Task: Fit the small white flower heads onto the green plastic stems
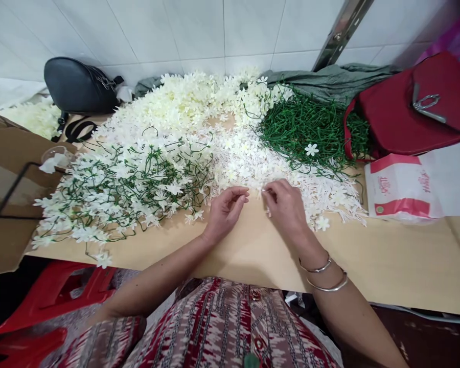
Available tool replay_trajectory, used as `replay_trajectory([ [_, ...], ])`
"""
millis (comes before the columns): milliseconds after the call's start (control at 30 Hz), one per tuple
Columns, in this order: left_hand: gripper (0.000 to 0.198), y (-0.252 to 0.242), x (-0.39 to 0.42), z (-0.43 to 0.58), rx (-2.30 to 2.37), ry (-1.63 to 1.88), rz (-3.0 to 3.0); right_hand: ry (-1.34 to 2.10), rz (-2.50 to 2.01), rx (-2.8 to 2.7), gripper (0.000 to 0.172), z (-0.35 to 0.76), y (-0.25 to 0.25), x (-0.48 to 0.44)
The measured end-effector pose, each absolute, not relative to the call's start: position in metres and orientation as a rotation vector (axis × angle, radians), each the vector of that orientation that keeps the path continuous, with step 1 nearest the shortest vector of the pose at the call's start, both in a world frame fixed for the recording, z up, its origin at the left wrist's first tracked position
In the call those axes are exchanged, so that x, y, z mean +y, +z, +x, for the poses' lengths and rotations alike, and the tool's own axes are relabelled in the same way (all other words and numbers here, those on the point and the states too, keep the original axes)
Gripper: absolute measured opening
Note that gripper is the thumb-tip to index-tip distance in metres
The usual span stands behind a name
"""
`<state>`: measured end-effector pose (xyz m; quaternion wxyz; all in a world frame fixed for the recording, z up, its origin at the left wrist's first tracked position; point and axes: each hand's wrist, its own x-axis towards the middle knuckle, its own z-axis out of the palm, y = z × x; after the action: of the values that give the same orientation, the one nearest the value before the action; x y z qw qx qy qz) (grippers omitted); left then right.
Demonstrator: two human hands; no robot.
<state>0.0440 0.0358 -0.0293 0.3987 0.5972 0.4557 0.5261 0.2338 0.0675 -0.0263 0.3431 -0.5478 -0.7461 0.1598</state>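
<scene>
My left hand (pixel 227 212) is closed, thumb and fingertips drawn together at the front edge of the flower heap; whatever it holds is too small to make out. Facing it across a short gap, my right hand (pixel 286 205) pinches a small white flower piece (pixel 262 190), mostly hidden by the fingers. Loose white plastic flower pieces (pixel 241 158) lie just beyond both hands. To the left spreads a pile of white flowers on green stems (pixel 138 184). Bare green stems (pixel 304 122) are heaped at the back right, with a single white flower (pixel 312 149) on them.
Cream blossoms (pixel 187 97) are piled against the tiled wall (pixel 199 30). A black bag (pixel 78 87) stands back left, near a cardboard box (pixel 7 189). On the right are a red bag (pixel 402 107) and a red-and-white paper package (pixel 400 186). Red stools (pixel 61 289) stand below the table (pixel 414 260).
</scene>
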Motion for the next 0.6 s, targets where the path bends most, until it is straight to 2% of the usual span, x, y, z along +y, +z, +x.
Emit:
replay_trajectory([
  [100,0.02,-0.031,0.039,0.048,1.176,1.283,1.565,0.42,-1.522,-1.679,0.006,0.255,-0.027,0.078],
  [300,0.019,-0.025,0.046,0.058,1.185,1.239,1.559,0.423,-1.394,-1.428,0.006,0.252,-0.017,0.076],
  [467,0.033,-0.02,0.05,0.06,1.093,1.22,1.429,0.326,-1.119,-1.717,0.01,0.231,-0.011,0.063],
  [600,0.037,-0.023,0.051,0.058,1.041,1.274,1.314,0.306,-0.963,-2.0,0.017,0.223,-0.014,0.06],
])
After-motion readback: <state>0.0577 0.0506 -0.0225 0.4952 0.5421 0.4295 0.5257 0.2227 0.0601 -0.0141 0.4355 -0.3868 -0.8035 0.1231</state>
